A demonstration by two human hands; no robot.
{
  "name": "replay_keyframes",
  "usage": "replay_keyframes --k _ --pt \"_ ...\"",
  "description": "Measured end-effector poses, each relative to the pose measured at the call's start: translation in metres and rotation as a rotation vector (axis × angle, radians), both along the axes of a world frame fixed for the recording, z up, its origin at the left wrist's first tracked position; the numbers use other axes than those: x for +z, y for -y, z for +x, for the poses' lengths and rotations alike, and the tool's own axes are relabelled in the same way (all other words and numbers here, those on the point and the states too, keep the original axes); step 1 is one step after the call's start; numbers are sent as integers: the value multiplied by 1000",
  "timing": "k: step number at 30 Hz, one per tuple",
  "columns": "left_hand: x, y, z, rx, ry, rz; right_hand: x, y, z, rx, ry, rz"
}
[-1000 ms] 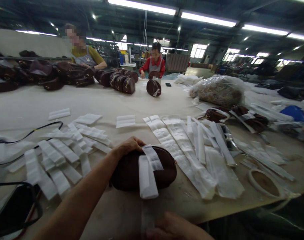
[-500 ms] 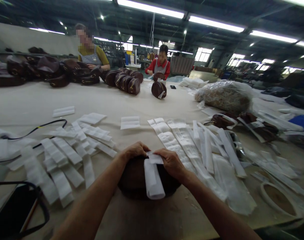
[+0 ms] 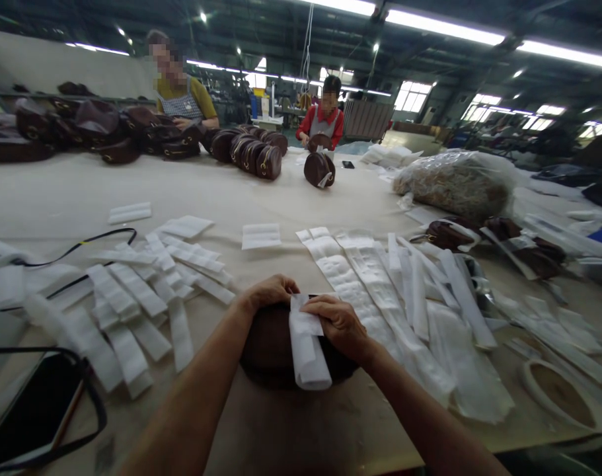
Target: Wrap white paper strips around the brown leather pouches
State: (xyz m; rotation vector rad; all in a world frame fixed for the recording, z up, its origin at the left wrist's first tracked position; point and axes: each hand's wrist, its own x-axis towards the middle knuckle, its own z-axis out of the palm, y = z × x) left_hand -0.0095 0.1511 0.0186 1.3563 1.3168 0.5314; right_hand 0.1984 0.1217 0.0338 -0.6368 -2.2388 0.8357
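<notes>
A dark brown leather bag [image 3: 263,340] lies in front of me at the table's near edge. Over its top hangs a folded white strip of soft wrapping [image 3: 310,370], its lower end bent into a loop. My left hand [image 3: 271,291] is curled over the bag's far left edge, fingertips beside the strip's upper end. With bent fingers my right hand [image 3: 338,322] holds the upper part of the strip against the bag. The fingertips of my left hand are partly hidden.
Loose white strips [image 3: 132,291] lie to the left, longer white sheets [image 3: 370,284] to the right. A phone [image 3: 33,403] and a tape roll [image 3: 561,393] flank me. Finished brown bags [image 3: 256,155] stand farther back, near two co-workers [image 3: 186,99]. A plastic-wrapped bundle [image 3: 454,182] sits right.
My right hand has slid right and down from the bag's far edge onto the strip, uncovering its upper end. My left hand stays at the edge. The view has shifted slightly.
</notes>
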Motion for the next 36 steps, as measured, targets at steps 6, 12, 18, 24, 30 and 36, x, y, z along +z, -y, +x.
replay_keyframes --k 6,12,18,24,30,36 --pt "4 1 -1 -28 -81 40 3 2 0 31 57 -7" --pt "20 8 1 -112 -176 128 4 3 -2 43 65 -1" --pt "39 41 0 -19 -293 332 3 3 -1 50 72 15" --pt "62 126 11 -170 -272 717 -1 1 0 72 50 30" --pt "27 147 33 -135 -635 1160 -1 -4 2 128 54 52" --pt "16 146 35 -98 -771 1278 24 0 24 350 186 38"
